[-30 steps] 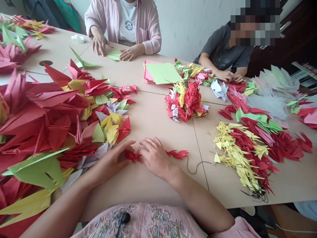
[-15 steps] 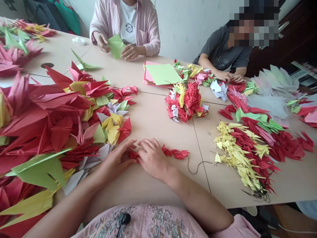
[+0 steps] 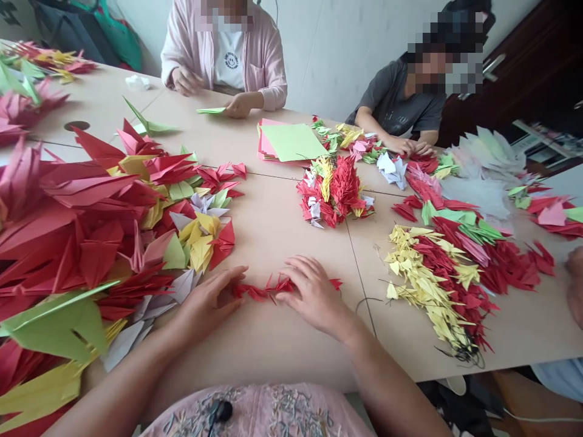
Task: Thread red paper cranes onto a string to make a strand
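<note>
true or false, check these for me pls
1. The right hand rests on a row of small red paper cranes. True.
2. The left hand holds scissors. False: it lies open beside the row, holding nothing visible.
3. A green sheet tops the stack of coloured paper. True.
4. The person in the pink cardigan holds a red crane. False: their hand touches a green paper piece.
</note>
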